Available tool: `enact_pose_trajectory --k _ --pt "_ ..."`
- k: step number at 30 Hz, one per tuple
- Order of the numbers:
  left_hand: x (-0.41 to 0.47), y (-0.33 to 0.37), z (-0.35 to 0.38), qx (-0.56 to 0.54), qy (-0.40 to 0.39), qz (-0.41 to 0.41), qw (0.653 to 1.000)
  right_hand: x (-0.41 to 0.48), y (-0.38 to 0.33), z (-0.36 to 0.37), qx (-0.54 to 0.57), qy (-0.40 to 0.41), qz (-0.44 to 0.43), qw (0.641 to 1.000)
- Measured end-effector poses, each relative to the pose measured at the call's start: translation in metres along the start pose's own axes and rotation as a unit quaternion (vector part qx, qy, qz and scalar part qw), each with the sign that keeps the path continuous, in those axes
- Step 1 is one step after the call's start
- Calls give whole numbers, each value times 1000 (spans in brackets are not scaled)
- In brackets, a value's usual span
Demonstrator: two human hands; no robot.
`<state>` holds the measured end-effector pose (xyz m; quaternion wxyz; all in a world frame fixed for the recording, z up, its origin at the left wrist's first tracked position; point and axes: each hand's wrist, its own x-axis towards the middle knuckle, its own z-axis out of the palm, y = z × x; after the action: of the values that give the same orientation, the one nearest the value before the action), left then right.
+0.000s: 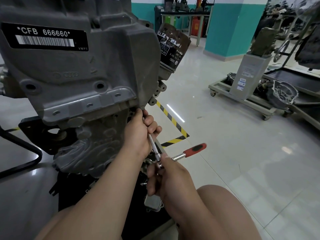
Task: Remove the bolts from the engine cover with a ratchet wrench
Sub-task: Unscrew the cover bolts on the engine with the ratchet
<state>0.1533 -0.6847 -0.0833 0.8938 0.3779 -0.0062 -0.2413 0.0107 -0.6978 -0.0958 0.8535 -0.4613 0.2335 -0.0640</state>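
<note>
**Both hands on the ratchet at the cover's lower right corner**

The grey engine cover (78, 66) fills the near left of the view, with a black label plate (45, 36) reading "*CFB 666660*" high on its face and a row of round holes along its lower flange. At the cover's lower right corner, the left hand (140, 134) has its grip clenched round the far end of a slim metal extension bar (153, 146). Where the bar meets the engine is hidden behind the fingers, so no bolt can be seen there.

The bar slants down and nearer to the ratchet wrench (188, 152). The right hand (166, 177) has its grip grasping the wrench head, thumb on top. The red-and-black handle sticks out free to the right, slightly blurred.

A black oil filter (173, 45) stands just right of the cover's upper edge. Below the hands, small metal parts lie on a dark base under the engine. A bare knee (225, 205) sits near right. Yellow-and-black hazard tape (173, 118) runs across the glossy pale floor (225, 161), and further right a wheeled cart (242, 99) carries more engine parts.
</note>
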Motion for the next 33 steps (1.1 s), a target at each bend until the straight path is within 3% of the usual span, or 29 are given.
enact_pose_trajectory --k 5,9,12,15,17,19,21,23,25,27,30,33 --pt "-1 2 -1 -16 -15 -15 1000 -3 -2 3 262 -109 149 947" --pt "-5 6 2 -30 -19 -31 999 -4 -3 7 317 -138 169 923" --pt "-7 6 4 -12 -4 -27 1000 -3 1 7 289 -115 151 938" --pt "-9 5 6 11 13 -17 1000 -1 6 9 154 -32 67 985" --pt "-10 3 8 14 22 -15 1000 1 9 8 -11 51 -38 998" --pt "-10 3 10 9 27 -14 999 1 12 4 -213 122 -151 958" --pt "-10 3 12 -1 31 -17 999 1 16 3 -375 141 -223 889" --pt "-10 4 12 -7 33 -23 999 2 21 1 -446 143 -252 847" --pt "-10 4 11 -3 28 -21 999 6 24 2 -406 144 -263 863" --pt "-10 4 9 4 22 -16 1000 6 21 3 -279 128 -237 921" --pt "-9 5 8 -2 13 -19 1000 4 12 4 -62 62 -96 992" --pt "-8 5 7 -5 9 -20 1000 1 3 5 154 -35 46 986"
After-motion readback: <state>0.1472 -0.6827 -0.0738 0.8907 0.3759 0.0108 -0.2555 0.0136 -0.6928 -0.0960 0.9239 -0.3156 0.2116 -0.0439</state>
